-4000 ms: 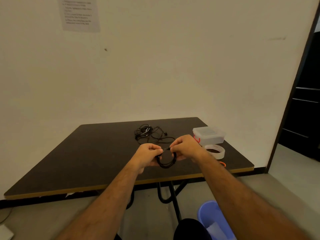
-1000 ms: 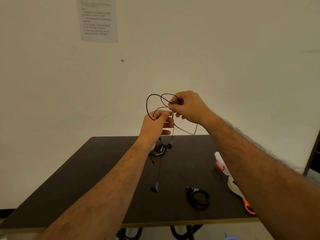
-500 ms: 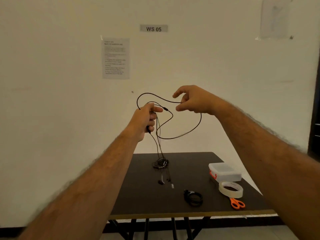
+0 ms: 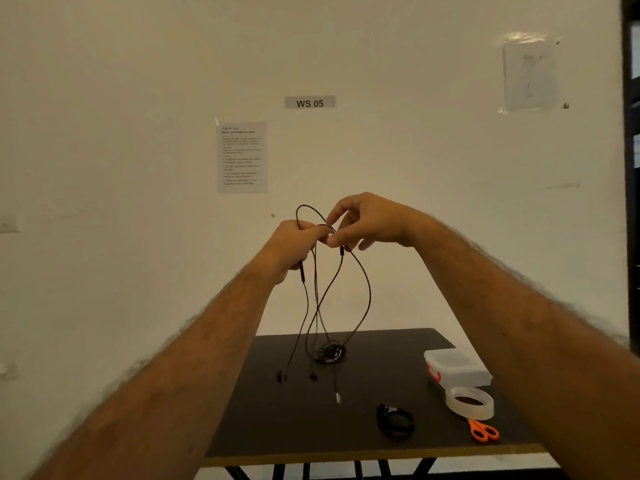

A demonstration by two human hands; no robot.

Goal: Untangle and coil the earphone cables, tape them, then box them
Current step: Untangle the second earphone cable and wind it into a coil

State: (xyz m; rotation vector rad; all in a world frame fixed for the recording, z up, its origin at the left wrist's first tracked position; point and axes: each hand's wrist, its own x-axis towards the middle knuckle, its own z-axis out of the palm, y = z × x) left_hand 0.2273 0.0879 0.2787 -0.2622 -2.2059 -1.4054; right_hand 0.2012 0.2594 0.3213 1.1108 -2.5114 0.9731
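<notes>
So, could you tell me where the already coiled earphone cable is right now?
The coiled cable lies on the dark table near its front edge, right of centre, just left of the tape roll and orange scissors.

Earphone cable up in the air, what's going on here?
A person is untangling a black earphone cable, lifted above the table. The left hand grips it; the right hand pinches a strand beside it. Loops hang to a tangled bunch on the table. One coiled cable already lies near the tape roll, scissors and closed box.
</notes>
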